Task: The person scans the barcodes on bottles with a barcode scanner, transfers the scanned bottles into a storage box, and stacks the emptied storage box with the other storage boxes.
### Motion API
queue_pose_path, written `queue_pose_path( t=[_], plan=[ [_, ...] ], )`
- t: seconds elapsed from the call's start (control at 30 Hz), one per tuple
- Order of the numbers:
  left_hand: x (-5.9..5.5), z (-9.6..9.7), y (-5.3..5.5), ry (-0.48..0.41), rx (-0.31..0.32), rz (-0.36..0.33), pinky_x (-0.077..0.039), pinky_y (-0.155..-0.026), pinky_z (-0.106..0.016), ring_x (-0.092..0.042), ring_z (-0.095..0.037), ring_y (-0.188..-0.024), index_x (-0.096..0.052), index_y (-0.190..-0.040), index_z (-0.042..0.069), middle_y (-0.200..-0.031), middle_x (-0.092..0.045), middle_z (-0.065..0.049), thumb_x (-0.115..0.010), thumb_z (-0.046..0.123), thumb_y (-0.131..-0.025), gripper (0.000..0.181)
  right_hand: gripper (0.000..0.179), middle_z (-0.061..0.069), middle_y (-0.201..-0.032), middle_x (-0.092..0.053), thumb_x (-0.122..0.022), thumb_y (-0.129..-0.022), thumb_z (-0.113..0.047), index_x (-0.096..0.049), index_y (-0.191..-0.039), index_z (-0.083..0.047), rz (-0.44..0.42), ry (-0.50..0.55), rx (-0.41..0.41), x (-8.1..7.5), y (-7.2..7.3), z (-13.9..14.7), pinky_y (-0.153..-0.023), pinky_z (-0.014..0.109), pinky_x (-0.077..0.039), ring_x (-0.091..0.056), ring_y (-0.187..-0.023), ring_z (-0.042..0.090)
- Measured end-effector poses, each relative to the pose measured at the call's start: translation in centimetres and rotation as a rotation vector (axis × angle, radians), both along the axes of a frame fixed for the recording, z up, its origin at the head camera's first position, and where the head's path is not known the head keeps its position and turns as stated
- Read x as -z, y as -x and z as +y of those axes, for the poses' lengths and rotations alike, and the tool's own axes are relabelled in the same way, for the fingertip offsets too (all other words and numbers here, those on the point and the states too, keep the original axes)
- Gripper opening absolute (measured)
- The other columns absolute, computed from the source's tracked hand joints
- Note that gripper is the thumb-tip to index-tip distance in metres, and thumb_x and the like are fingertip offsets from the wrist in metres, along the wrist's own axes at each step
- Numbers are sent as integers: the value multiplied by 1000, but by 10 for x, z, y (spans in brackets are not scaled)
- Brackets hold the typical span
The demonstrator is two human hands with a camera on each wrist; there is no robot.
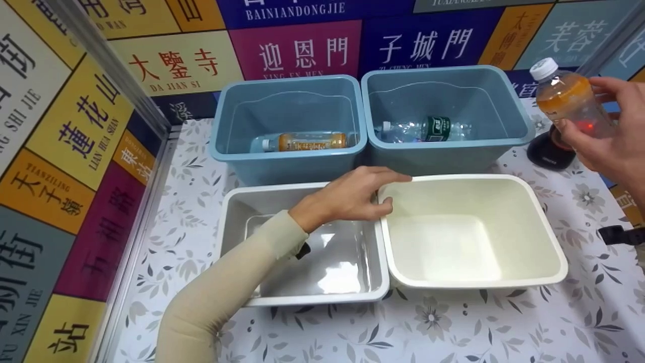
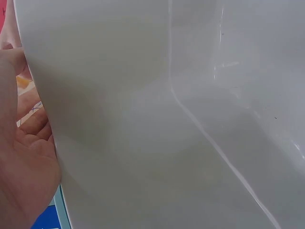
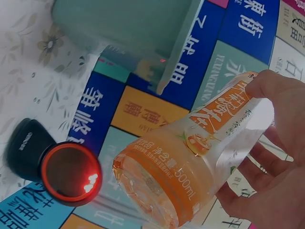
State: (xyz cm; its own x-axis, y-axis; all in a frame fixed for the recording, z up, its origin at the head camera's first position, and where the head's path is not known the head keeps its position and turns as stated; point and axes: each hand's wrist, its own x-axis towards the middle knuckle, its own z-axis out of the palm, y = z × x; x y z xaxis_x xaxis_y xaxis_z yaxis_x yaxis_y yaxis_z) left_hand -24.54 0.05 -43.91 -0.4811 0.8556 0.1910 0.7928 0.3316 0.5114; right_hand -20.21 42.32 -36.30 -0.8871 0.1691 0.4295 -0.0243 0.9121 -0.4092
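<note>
At the right edge of the head view, my right hand (image 1: 625, 126) grips a clear plastic drink bottle (image 1: 569, 101) with an orange label and a white cap. The right wrist view shows that bottle (image 3: 205, 138) tilted, its base toward a black scanner (image 3: 28, 148) with a glowing red ring. My left hand (image 1: 352, 194) is over the grey-white bin (image 1: 302, 302), its fingers reaching to the near-left rim of the cream bin (image 1: 549, 242). In the left wrist view the left hand (image 2: 33, 167) lies along a bin's edge, with relaxed fingers partly hidden.
Two blue bins stand behind the pale ones. An orange-labelled bottle (image 1: 312, 141) lies in the left blue bin (image 1: 287, 156); a green-labelled clear bottle (image 1: 437, 128) lies in the right blue bin (image 1: 453, 143). The tablecloth (image 1: 433, 322) is floral, and walls with coloured panels (image 1: 297, 53) enclose the table.
</note>
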Motion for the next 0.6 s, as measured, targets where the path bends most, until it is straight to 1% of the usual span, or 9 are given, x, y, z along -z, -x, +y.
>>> queue_pose_path(
  t=[0.07,0.17,0.23,0.33,0.43,0.5,0.6],
  plan=[
    [0,0,0,2,-1,-4,-48,-105,-26,-56,-4,-126,-53,-146,27,-143,-59,7,-50,29,-93,54,73,13,-152,-41,-65,-93,-29,-27,-155,-42,2,-7,-12,-3,0,-5,-119,41,-35,-40,-140,33],
    [0,0,0,4,-1,-10,-48,-105,-26,-56,-5,-126,-53,-146,27,-143,-59,8,-50,29,-93,54,74,13,-151,-43,-66,-92,-29,-28,-154,-43,7,-7,-32,-8,-2,-12,-118,41,-36,-42,-139,33],
    [0,0,0,3,1,-13,-49,-103,-26,-57,-5,-124,-53,-146,27,-143,-59,7,-50,29,-92,54,74,14,-150,-44,-67,-92,-28,-29,-153,-43,21,-5,-53,-11,-3,-18,-118,38,-36,-42,-138,33],
    [0,0,0,-1,5,-9,-50,-101,-25,-58,-5,-121,-53,-146,26,-141,-60,6,-50,27,-92,54,72,17,-147,-46,-68,-91,-26,-33,-153,-37,56,-18,-88,-16,-7,-27,-118,36,-36,-45,-136,34],
    [0,0,1,-5,8,-6,-50,-98,-25,-59,-5,-118,-53,-146,26,-140,-61,5,-51,26,-91,55,71,19,-145,-48,-69,-90,-24,-37,-153,-29,84,-41,-113,-22,-9,-36,-116,37,-38,-48,-132,37],
    [0,0,0,-5,7,-10,-50,-98,-25,-59,-5,-118,-53,-146,26,-141,-60,6,-51,26,-91,55,70,20,-144,-48,-70,-90,-23,-39,-153,-24,90,-57,-122,-24,-10,-41,-115,43,-40,-50,-130,39],
    [0,-1,0,-5,6,-19,-50,-99,-25,-59,-5,-118,-54,-146,26,-141,-60,6,-51,26,-92,54,69,20,-144,-49,-70,-90,-24,-41,-152,-21,88,-79,-129,-25,-10,-45,-112,52,-43,-50,-130,39]
  ],
)
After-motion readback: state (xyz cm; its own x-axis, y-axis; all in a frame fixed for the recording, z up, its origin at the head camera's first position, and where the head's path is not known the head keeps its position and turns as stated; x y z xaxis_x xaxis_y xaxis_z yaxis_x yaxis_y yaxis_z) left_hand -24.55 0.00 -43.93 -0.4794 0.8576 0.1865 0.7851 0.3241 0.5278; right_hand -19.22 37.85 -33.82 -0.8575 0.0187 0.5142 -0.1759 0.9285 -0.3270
